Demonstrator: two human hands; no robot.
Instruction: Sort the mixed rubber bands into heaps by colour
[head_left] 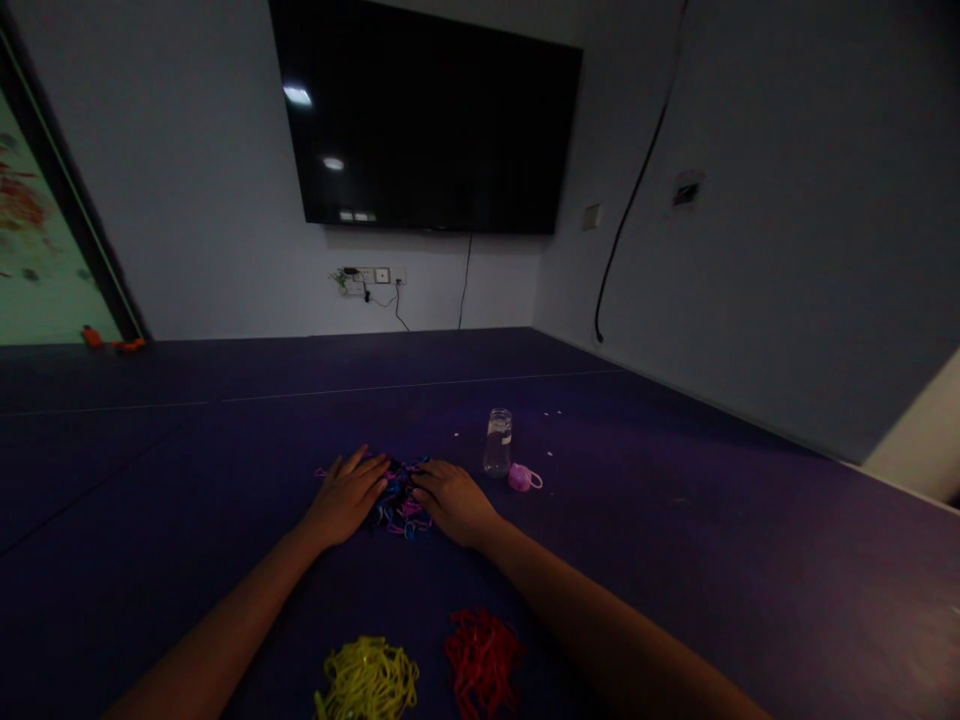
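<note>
A loose heap of blue, purple and pink stretchy strings or bands [405,508] lies on the dark purple surface between my hands. My left hand [351,500] rests on the heap's left side, fingers stretched out flat. On its right side lies my right hand [452,498], fingers extended over the strands. Nearer to me, between my forearms, sit a pile of yellow strands [369,680] and a pile of red strands [484,662]. Whether they are rubber bands or cords is too dim to tell.
Right of my right hand stands an uncapped clear bottle [498,445], beside a pink cap with a loop [522,478]. Small white bits are scattered near the bottle. Beyond the purple surface [675,560], a television [427,120] hangs on the wall, with sockets [381,275] and cables below.
</note>
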